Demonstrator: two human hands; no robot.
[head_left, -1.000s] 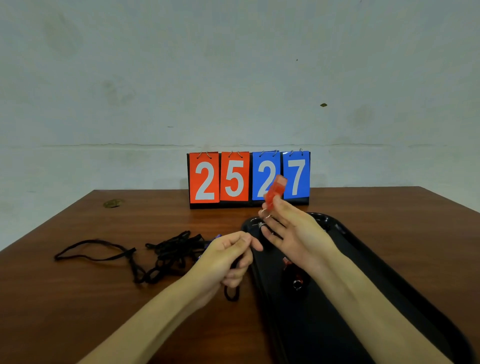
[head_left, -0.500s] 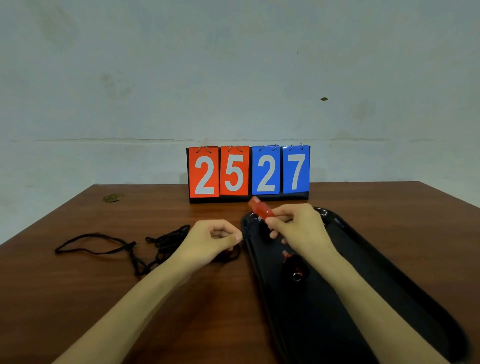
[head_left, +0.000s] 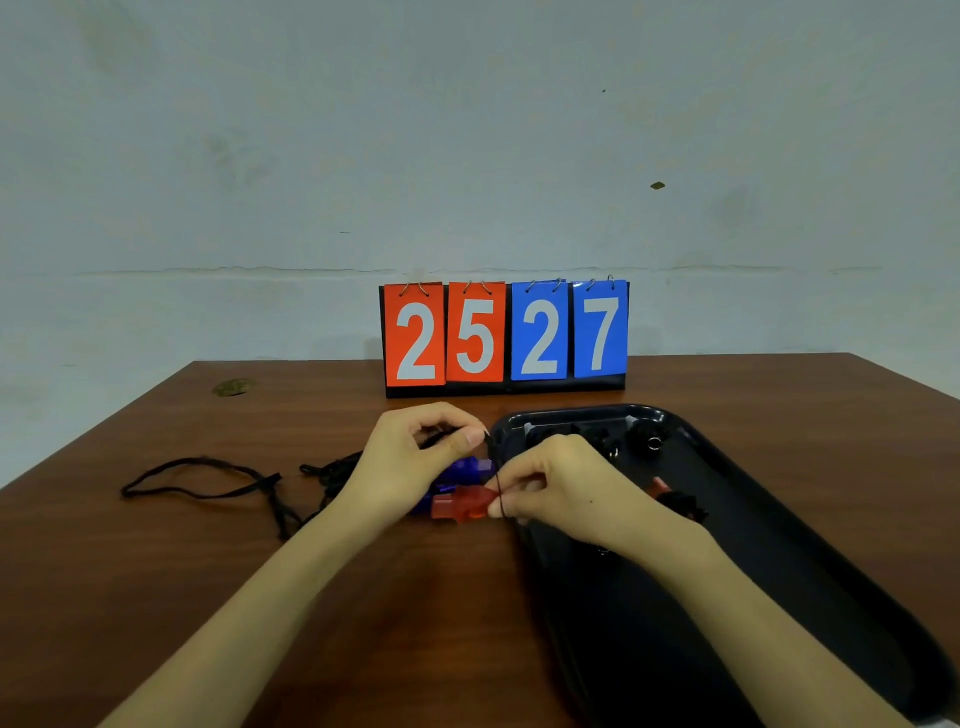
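Red translucent plastic whistle (head_left: 461, 508) being pinched at end by right hand (head_left: 571, 493), over brown wooden surface (head_left: 249, 582). Thin black cord (head_left: 497, 475) being pinched by left hand (head_left: 415, 462). Whistle judged light, stiff; cord limp, grip near tip.

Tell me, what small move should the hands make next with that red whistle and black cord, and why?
Probably the left hand should draw the black cord gently upward to pull it snug. It pinches the cord, which runs down to where the right hand pinches the red whistle, so attaching looks underway. Whether it passes a ring is too small to tell.
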